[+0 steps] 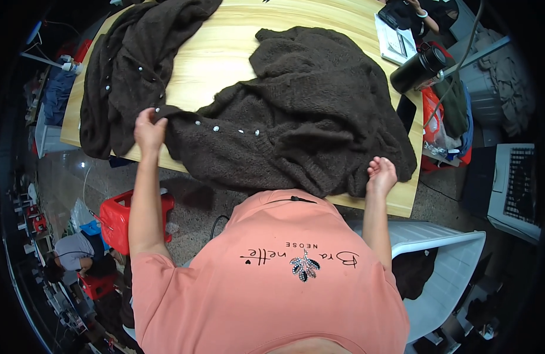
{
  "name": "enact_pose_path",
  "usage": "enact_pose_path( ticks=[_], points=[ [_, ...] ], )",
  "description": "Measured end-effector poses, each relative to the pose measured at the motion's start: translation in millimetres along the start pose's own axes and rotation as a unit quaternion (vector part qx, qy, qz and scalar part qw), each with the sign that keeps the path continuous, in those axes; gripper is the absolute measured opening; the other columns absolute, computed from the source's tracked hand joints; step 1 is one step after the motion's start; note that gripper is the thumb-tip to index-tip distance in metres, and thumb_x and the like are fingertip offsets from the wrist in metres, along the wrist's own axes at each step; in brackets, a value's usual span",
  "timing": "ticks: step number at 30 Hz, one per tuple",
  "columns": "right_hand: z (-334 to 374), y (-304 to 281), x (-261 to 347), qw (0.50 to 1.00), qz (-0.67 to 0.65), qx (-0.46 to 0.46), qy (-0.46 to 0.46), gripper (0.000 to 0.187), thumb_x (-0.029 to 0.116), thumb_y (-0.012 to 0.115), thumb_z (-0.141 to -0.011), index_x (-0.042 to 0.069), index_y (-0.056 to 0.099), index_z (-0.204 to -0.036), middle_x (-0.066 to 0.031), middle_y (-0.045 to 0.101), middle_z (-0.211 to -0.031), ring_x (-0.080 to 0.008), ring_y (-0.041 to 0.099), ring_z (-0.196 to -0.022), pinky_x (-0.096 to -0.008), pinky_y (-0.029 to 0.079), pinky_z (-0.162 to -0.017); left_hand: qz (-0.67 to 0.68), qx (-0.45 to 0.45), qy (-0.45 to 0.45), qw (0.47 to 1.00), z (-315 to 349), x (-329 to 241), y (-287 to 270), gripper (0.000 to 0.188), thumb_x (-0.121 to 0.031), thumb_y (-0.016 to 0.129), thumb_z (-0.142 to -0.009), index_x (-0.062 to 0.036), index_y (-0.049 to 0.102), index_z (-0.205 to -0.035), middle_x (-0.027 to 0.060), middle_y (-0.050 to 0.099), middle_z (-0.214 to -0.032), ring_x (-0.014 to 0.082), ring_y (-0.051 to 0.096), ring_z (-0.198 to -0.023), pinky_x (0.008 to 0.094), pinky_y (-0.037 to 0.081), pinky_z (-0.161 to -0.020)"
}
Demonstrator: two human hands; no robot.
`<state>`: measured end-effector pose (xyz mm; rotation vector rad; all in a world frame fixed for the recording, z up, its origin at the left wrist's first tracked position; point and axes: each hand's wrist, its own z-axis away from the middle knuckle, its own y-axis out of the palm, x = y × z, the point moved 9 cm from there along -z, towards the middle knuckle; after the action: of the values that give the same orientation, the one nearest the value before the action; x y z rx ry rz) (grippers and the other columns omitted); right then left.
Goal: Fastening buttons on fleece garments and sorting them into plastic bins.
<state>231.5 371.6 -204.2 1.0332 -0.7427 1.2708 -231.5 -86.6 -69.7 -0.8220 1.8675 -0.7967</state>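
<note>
Dk brown cardigan [325, 100], fuzzy knit, lies rumpled on the pale wood bench [219, 56], near side, hem reaching past the edge by the wearer's waist. Body's bunched to the R; a narrower stretch w/ a row of small shiny btns [215, 128] runs L. 2nd knit [128, 71], same colour, also btn'd, lies at far L. Writing: pink shirt [266, 295] has blk lettering, upside down in view, around a sparkly leaf motif [305, 268]. L grip [148, 134] pinches the cardigan's L end btwn thumb & fingers, nr a btn. R grip [383, 176]: fingers half-curled at its lower R edge; can't tell if any cloth's held.
</note>
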Motion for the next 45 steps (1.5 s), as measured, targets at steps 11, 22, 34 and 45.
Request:
enact_pose_path(
  ticks=[11, 22, 34, 45],
  points=[
    [180.0, 167.7, -12.4, 0.606, 0.474, 0.530, -0.355, 0.021, 0.012, 0.064, -0.069, 0.002, 0.060, -0.087, -0.0140, 0.061, -0.079, -0.0324, 0.059, -0.080, -0.0391, 0.048, -0.069, 0.097, 0.183, 0.537, 0.818, 146.2, -278.8, 78.9, 0.035, -0.015, 0.044, -0.082, -0.0137, 0.053, -0.115, 0.0155, 0.042, -0.128, 0.0314, 0.044, -0.116, 0.0418, 0.039, -0.091],
    [159.1, 67.3, 146.5, 0.755, 0.286, 0.186, -0.560, 0.020, -0.004, 0.052, -0.069, -0.001, 0.059, -0.088, -0.0132, 0.060, -0.087, -0.0258, 0.057, -0.082, -0.0359, 0.046, -0.076, 0.455, 0.255, 0.395, 0.756, 33.6, -358.4, 25.0, 0.022, 0.001, 0.060, -0.072, -0.0004, 0.062, -0.094, 0.0135, 0.064, -0.089, 0.0257, 0.062, -0.084, 0.0296, 0.049, -0.076],
    [49.4, 47.2, 214.9, 0.902, 0.162, 0.036, -0.399, 0.026, 0.003, 0.040, -0.087, 0.002, 0.059, -0.106, -0.0065, 0.058, -0.101, -0.0212, 0.057, -0.088, -0.0340, 0.045, -0.085, 0.355, 0.262, 0.392, 0.807, 53.5, -384.6, -84.6, 0.018, 0.001, 0.059, -0.066, -0.0013, 0.062, -0.084, 0.0131, 0.062, -0.074, 0.0242, 0.062, -0.065, 0.0290, 0.047, -0.057],
    [199.6, 197.4, 108.5, 0.692, 0.258, 0.500, -0.453, 0.037, -0.005, 0.061, -0.067, 0.001, 0.058, -0.104, -0.0133, 0.059, -0.093, -0.0244, 0.057, -0.084, -0.0313, 0.046, -0.073, 0.406, 0.298, 0.284, 0.816, 130.4, -324.1, 7.1, 0.011, -0.010, 0.064, -0.072, -0.0014, 0.060, -0.078, 0.0139, 0.055, -0.068, 0.0300, 0.056, -0.060, 0.0369, 0.044, -0.056]
  ],
)
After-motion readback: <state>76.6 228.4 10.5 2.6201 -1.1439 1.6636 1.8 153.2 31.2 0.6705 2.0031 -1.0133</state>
